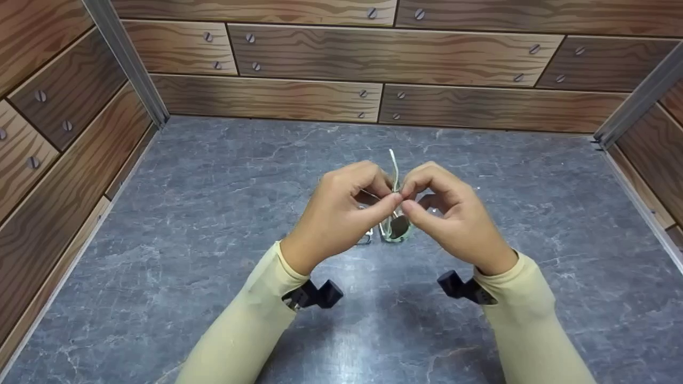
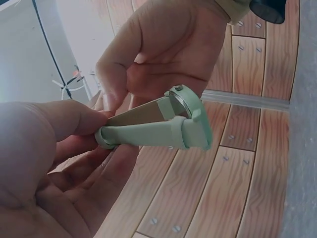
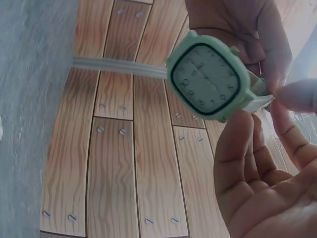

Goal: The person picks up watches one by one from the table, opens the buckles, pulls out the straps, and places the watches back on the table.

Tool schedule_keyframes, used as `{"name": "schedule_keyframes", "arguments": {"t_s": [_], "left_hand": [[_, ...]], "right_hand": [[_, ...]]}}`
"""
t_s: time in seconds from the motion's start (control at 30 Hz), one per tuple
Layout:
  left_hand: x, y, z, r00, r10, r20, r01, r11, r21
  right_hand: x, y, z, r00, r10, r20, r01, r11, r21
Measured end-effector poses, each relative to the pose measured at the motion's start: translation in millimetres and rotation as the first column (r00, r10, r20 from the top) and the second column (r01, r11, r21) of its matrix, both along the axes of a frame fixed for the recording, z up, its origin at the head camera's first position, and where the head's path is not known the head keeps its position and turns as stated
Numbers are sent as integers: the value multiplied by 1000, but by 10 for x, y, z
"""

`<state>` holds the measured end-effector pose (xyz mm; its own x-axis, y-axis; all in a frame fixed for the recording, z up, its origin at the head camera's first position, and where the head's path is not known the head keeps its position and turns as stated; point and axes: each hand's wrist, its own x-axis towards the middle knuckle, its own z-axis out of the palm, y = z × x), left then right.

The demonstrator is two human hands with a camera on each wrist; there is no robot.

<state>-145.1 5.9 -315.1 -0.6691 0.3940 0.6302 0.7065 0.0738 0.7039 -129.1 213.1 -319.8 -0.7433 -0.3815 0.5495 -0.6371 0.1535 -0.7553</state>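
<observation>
A mint-green wristwatch (image 3: pixel 210 79) with a rounded-square dial hangs from its strap between my two hands. My left hand (image 1: pixel 339 210) pinches the strap (image 2: pixel 143 135) near its joined end between thumb and fingers. From the other side, my right hand (image 1: pixel 461 216) pinches the same end, the fingertips of both hands nearly touching. One pale strap end (image 1: pixel 395 162) sticks up above the fingers in the head view. The strap is bent into a loop, a keeper band around it in the left wrist view. Fingers hide the buckle area.
Beside the watch, a small shiny object (image 1: pixel 367 236) lies partly hidden behind my left hand; its kind is unclear. The grey marbled tabletop (image 1: pixel 213 213) is bounded by wood-patterned walls (image 1: pixel 320 53) at the back and both sides.
</observation>
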Motion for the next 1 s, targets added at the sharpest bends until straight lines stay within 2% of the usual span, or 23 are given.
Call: {"name": "schedule_keyframes", "arguments": {"t_s": [0.07, 0.37, 0.57, 0.8, 1.0], "left_hand": [[0, -5, 1, 1000, -6, 16, 5, 1000, 6], [-10, 3, -14, 996, -6, 90, 10, 999, -44], [-12, 27, -27, 987, -2, 159, 6, 1000, -21], [-9, 26, -19, 973, -40, 227, 31, 999, 44], [-17, 33, 5, 971, 11, 240, -5, 1000, -27]], "right_hand": [[0, -3, 2, 1000, -27, -10, 28, 999, 24], [15, 4, 30, 996, -41, 79, 39, 999, 31], [19, -23, 24, 995, -60, 78, 61, 998, -13], [2, -22, 7, 997, -49, 56, 54, 995, -83], [3, -8, 4, 994, -111, 3, 111, 994, -25]]}}
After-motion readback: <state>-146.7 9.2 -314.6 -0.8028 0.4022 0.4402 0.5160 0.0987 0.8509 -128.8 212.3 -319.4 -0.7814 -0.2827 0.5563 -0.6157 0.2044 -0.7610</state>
